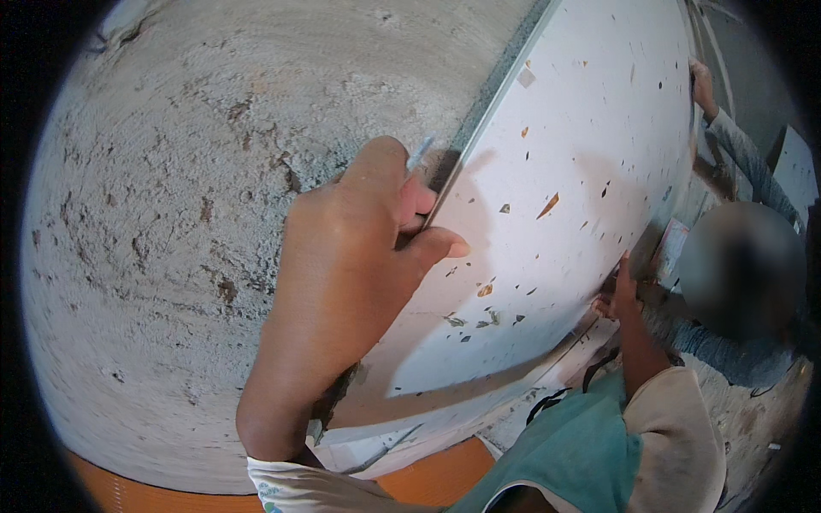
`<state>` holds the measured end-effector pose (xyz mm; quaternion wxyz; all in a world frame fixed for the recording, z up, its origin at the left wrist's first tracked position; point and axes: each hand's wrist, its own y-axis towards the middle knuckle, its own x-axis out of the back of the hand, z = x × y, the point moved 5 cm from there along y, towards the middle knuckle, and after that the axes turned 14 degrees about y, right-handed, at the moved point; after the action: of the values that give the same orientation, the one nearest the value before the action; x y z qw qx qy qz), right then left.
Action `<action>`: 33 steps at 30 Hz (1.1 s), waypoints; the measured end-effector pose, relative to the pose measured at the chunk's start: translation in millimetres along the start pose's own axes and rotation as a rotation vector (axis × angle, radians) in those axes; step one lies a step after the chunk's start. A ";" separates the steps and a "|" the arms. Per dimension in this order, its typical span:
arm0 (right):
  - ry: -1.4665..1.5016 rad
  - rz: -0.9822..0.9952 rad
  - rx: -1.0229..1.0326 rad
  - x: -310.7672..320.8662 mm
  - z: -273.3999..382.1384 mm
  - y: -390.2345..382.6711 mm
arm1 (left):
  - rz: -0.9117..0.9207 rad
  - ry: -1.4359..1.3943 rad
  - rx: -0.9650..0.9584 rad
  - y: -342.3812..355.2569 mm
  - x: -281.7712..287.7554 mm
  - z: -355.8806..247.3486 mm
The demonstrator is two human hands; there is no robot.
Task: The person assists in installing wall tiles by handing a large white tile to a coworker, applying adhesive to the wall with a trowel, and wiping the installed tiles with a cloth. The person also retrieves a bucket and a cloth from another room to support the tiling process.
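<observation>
A large white tile (564, 162) with scattered coloured flecks leans tilted against a rough grey mortar wall (188, 214). My left hand (351, 265) grips the tile's left edge, fingers behind it and thumb on its face. My right hand (623, 295) holds the tile's lower right edge. Another person's hand (703, 85) holds the tile's far upper right edge.
The other person (740, 274) crouches at the right, close to the tile. Orange brick (428, 479) shows along the bottom below the mortar. More white tile pieces (564, 363) lie under the tilted tile. A pale board (795, 167) stands at the far right.
</observation>
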<state>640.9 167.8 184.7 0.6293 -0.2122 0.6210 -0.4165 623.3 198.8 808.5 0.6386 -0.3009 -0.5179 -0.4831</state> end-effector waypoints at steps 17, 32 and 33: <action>-0.020 -0.161 0.034 -2.3 7.4 -15.9 | -0.044 -0.087 0.168 -6.1 -2.8 1.9; -0.081 -0.239 0.395 -5.7 -1.0 34.1 | -0.033 -0.313 0.222 -5.5 -1.9 -2.3; -0.093 -0.246 0.407 -4.9 -2.4 38.0 | -0.020 -0.341 0.259 -7.1 -1.9 1.3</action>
<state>649.0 193.7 157.5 0.6315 -0.1739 0.4640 -0.5964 616.2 198.0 806.2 0.5701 -0.2886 -0.6793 -0.3610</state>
